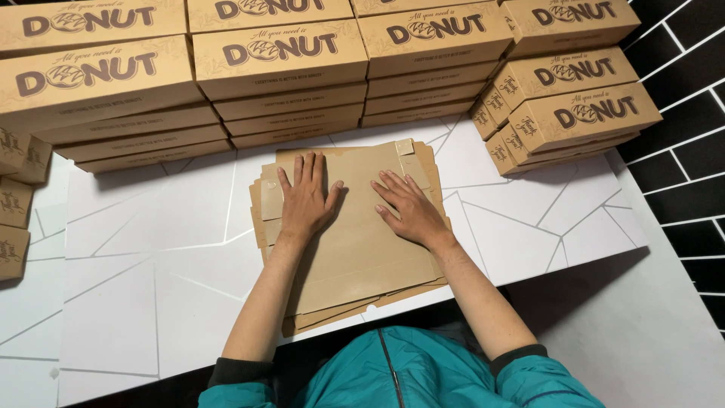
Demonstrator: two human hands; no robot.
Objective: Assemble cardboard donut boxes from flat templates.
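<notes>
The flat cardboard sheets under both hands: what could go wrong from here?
1. The pile of flat cardboard sheets hangs over the near edge of the white table; it might slide off toward the person.
2. The sheets lie fanned, not squared, so the left hand and right hand, both pressing flat, may shift more than one sheet.
3. The stacks of made-up boxes stand close behind; a wide movement could knock them.
</notes>
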